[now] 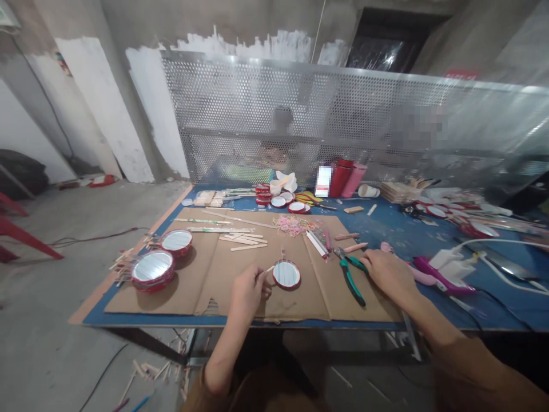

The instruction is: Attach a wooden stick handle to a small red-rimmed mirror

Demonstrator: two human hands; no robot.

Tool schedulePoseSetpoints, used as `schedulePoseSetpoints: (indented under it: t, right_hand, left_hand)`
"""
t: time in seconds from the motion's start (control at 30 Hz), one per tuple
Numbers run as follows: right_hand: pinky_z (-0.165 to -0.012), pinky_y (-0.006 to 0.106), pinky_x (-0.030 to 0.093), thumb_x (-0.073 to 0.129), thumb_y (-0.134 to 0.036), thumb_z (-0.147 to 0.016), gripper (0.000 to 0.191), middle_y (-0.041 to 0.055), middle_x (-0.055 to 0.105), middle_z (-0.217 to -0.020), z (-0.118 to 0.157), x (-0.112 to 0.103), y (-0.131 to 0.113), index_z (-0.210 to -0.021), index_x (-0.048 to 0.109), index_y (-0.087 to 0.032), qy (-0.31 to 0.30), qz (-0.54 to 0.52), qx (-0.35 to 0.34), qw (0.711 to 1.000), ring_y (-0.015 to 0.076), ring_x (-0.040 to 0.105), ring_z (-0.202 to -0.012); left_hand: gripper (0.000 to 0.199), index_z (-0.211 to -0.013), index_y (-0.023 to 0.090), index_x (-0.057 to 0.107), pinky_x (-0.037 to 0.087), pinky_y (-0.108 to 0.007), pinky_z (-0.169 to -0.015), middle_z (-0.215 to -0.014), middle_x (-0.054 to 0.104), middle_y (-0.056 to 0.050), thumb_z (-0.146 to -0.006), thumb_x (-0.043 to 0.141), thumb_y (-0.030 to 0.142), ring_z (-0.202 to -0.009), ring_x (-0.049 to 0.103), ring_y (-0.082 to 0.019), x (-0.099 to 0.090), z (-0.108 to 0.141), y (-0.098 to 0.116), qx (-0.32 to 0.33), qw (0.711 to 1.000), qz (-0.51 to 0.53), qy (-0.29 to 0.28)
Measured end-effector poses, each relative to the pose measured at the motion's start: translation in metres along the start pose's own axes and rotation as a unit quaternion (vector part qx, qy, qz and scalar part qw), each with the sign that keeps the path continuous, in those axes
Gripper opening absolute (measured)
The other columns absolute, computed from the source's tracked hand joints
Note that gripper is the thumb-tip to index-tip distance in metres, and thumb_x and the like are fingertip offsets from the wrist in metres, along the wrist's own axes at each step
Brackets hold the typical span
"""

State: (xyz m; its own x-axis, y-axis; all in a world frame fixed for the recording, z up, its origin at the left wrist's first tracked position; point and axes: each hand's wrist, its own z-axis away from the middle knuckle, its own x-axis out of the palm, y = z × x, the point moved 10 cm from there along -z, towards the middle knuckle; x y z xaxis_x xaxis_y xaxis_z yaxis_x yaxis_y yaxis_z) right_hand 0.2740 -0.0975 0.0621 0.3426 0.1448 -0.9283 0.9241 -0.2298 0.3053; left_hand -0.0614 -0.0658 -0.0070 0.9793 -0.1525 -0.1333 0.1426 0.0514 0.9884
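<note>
My left hand [251, 289] is closed in a pinch on a thin wooden stick [270, 268] beside a small red-rimmed drum [286, 275] with a pale, shiny face. The stick's tip reaches the drum's left edge; whether it is joined there I cannot tell. My right hand [384, 272] has its fingers closed around one handle of the green-handled pliers [350, 280], whose jaws point away from me on the cardboard [309, 303]. Left of these, several similar drums [153, 269] lie stacked with sticks attached. Flat wooden sticks [249, 241] lie beyond my left hand.
A pile of coloured rubber bands [294, 225] lies mid-table. On the right are a purple glue gun [441, 277], a white power adapter [450, 263] and cables. Red and pink bottles [342, 178] stand before the perforated metal screen [249, 103]. Sticks litter the floor.
</note>
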Motion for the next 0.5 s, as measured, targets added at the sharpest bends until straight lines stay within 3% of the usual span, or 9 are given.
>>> schedulePoseSetpoints:
  t: [0.1, 0.2, 0.3, 0.37, 0.43, 0.5]
  right_hand:
    - [-0.063, 0.033, 0.038, 0.044, -0.026, -0.093, 0.028, 0.0124, 0.073, -0.082, 0.000, -0.002, 0.002, -0.084, 0.068, -0.014, -0.008, 0.000, 0.001, 1.000, 0.0259, 0.067, -0.078]
    - [-0.067, 0.033, 0.040, 0.044, -0.025, -0.093, 0.028, 0.0121, 0.072, -0.084, 0.003, -0.023, -0.014, -0.086, 0.069, -0.016, 0.046, -0.036, -0.021, 0.998, 0.0260, 0.067, -0.081]
    - [-0.074, 0.032, 0.044, 0.042, -0.030, -0.094, 0.027, 0.0085, 0.072, -0.088, 0.013, -0.048, -0.062, -0.087, 0.066, -0.019, 0.080, -0.174, -0.088, 0.978, 0.0228, 0.066, -0.084]
    - [-0.077, 0.032, 0.045, 0.048, -0.040, -0.093, 0.028, 0.0102, 0.071, -0.096, 0.023, -0.063, -0.104, -0.100, 0.064, -0.018, 0.092, -0.238, -0.127, 0.959, 0.0234, 0.065, -0.090]
    - [-0.082, 0.037, 0.044, 0.054, -0.054, -0.087, 0.047, 0.0146, 0.068, -0.104, 0.032, -0.075, -0.143, -0.112, 0.060, -0.016, 0.113, -0.222, -0.141, 0.958, 0.0288, 0.062, -0.097]
    - [-0.082, 0.039, 0.044, 0.057, -0.063, -0.081, 0.057, 0.0154, 0.067, -0.101, 0.035, -0.079, -0.173, -0.113, 0.059, -0.015, 0.107, -0.199, -0.135, 0.965, 0.0312, 0.060, -0.097]
  left_hand:
    - [0.019, -0.069, 0.021, 0.052, 0.049, -0.022, -0.048, -0.053, 0.060, 0.002, -0.080, 0.048, 0.036, -0.047, 0.061, -0.013, 0.000, 0.001, 0.001, -0.001, 1.000, 0.001, 0.000]
    - [0.020, -0.069, 0.020, 0.053, 0.049, -0.021, -0.048, -0.053, 0.061, 0.001, -0.081, 0.047, 0.035, -0.047, 0.061, -0.012, 0.000, 0.002, 0.002, 0.003, 1.000, 0.001, -0.003]
    - [0.020, -0.069, 0.020, 0.053, 0.049, -0.021, -0.047, -0.054, 0.061, 0.001, -0.082, 0.046, 0.035, -0.047, 0.061, -0.012, -0.001, 0.002, 0.003, 0.007, 1.000, -0.002, 0.002]
    - [0.020, -0.070, 0.020, 0.053, 0.049, -0.021, -0.047, -0.054, 0.061, 0.002, -0.082, 0.046, 0.035, -0.047, 0.061, -0.012, -0.002, 0.002, 0.004, 0.006, 1.000, -0.005, 0.007]
    - [0.020, -0.070, 0.020, 0.053, 0.049, -0.021, -0.047, -0.055, 0.060, 0.002, -0.083, 0.047, 0.034, -0.047, 0.061, -0.012, -0.003, 0.002, 0.005, 0.002, 1.000, -0.006, 0.010]
    - [0.020, -0.069, 0.020, 0.053, 0.049, -0.021, -0.047, -0.054, 0.060, 0.002, -0.083, 0.047, 0.033, -0.047, 0.060, -0.011, -0.003, 0.003, 0.006, 0.000, 1.000, -0.007, 0.012]
